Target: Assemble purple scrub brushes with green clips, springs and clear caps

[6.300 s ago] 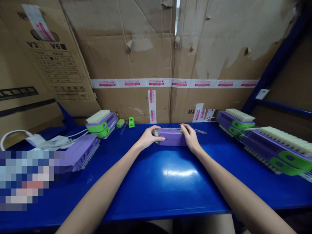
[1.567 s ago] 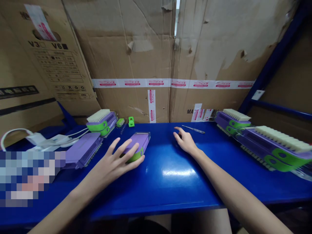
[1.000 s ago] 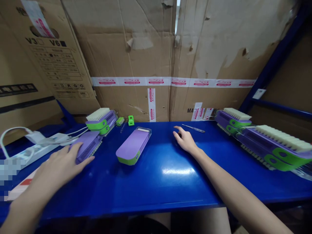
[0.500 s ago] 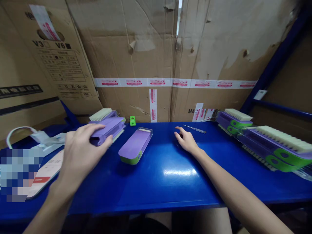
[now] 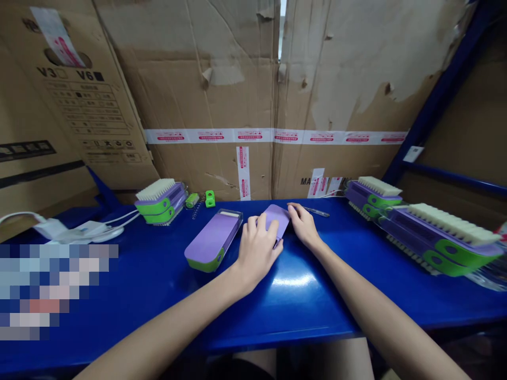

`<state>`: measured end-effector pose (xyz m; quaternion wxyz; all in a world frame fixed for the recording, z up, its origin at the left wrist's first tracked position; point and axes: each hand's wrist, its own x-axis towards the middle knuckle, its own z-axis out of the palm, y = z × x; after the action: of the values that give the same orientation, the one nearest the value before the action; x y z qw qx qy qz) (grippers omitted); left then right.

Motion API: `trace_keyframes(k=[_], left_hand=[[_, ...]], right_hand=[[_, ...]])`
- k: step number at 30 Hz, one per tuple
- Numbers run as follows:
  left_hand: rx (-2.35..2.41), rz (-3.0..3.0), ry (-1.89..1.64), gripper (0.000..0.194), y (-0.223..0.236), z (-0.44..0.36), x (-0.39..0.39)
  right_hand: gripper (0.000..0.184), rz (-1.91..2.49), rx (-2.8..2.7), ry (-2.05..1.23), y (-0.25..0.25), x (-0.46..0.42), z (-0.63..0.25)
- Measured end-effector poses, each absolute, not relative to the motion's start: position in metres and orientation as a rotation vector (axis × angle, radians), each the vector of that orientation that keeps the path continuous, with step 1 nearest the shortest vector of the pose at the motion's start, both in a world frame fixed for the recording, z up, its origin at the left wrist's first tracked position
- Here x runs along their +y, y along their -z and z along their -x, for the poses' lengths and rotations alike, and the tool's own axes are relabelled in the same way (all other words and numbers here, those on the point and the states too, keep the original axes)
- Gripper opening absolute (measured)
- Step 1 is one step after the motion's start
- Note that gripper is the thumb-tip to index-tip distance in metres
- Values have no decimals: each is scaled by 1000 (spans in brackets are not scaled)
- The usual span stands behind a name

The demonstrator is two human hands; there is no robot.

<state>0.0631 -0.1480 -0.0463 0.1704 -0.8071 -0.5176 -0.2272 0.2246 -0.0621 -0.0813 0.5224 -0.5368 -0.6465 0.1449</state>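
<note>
My left hand (image 5: 258,250) is wrapped over a purple plastic cover (image 5: 278,217) at the middle of the table, its thumb along the near side. The hand hides much of the cover. My right hand (image 5: 304,226), fingers bent, has its fingertips at the cover's right edge. Just left of my left hand lies a purple case with a green end (image 5: 214,237) and a clear far tip. Behind my right hand is a small screwdriver (image 5: 318,211) with a clear handle. A bright green plastic bracket (image 5: 209,199) stands near the back, beside a dark spring (image 5: 197,209) and a small green part (image 5: 192,200).
Purple-and-green bristled brushes stand at the back left (image 5: 160,203) and, as a pair, on the right (image 5: 443,237). A white power strip (image 5: 85,230) with cables lies at left, by a blurred-out patch. Cardboard (image 5: 206,100) walls the back of the blue table (image 5: 317,316).
My left hand has carried the purple cover from the back left to the table's middle, in front of my right hand. My right hand now meets the cover's edge. The view has shifted slightly.
</note>
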Motion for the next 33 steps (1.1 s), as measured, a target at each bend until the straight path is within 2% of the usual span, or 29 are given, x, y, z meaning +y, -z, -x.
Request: trace_keyframes(k=[5, 7, 9, 14, 19, 27, 33], left_hand=[[-1592, 2310, 419, 68, 38, -76, -127], [-1590, 2291, 365, 74, 32, -72, -123], [-1578, 2243, 322, 71, 28, -61, -122], [-1767, 2105, 133, 45, 23, -6, -129], [-1917, 1996, 19, 49, 24, 55, -143], [-2148, 1857, -31, 41, 19, 147, -149], [-2155, 1795, -24, 37, 25, 185, -140]], right_hand=[[36, 1164, -1633, -70, 82, -62, -226], [35, 1150, -1639, 32, 81, -63, -227], [33, 1106, -1743, 79, 80, -66, -225], [31, 1061, -1968, 81, 80, -69, -219], [30, 1068, -1959, 83, 80, -67, -219], [31, 1075, -1954, 80, 81, -66, -220], [32, 1088, -1950, 61, 81, -66, -220]])
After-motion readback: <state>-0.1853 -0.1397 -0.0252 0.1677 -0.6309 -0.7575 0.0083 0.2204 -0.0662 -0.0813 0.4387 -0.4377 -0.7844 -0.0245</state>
